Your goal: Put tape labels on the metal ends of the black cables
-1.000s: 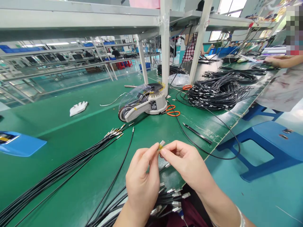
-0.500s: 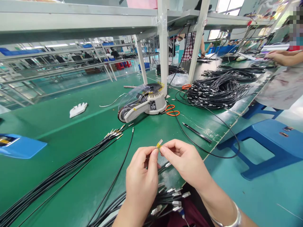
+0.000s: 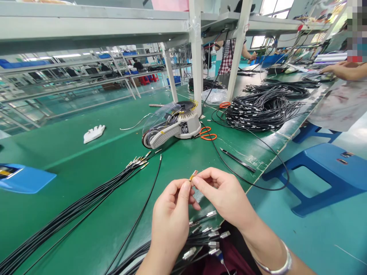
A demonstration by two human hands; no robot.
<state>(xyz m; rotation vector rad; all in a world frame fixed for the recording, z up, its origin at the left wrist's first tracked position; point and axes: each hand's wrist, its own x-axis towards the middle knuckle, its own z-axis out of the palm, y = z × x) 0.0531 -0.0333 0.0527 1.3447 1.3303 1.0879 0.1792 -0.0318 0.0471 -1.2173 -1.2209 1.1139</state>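
Observation:
My left hand [image 3: 172, 217] and my right hand [image 3: 223, 196] meet over the green table's near edge, both pinched on the end of one thin black cable. Its small metal tip [image 3: 193, 175], banded in yellow, sticks up between my fingertips. Under my wrists lies a bundle of black cables with bare metal ends [image 3: 208, 235]. A second bundle with yellow-taped tips [image 3: 137, 161] stretches away to the left across the green table [image 3: 86, 152].
A grey tape dispenser [image 3: 172, 128] stands in mid-table, with orange scissors [image 3: 208, 134] and black tweezers [image 3: 237, 160] right of it. Behind lie black cable coils [image 3: 263, 109], a white glove [image 3: 94, 133] and a blue tray [image 3: 24, 177]. Blue stools [image 3: 321, 175] stand right; another person's hand [image 3: 338, 70] works far right.
My hands have sunk slightly and my fingers have shifted on the taped tip, which has turned a little. One loose cable end now shows just below my right hand.

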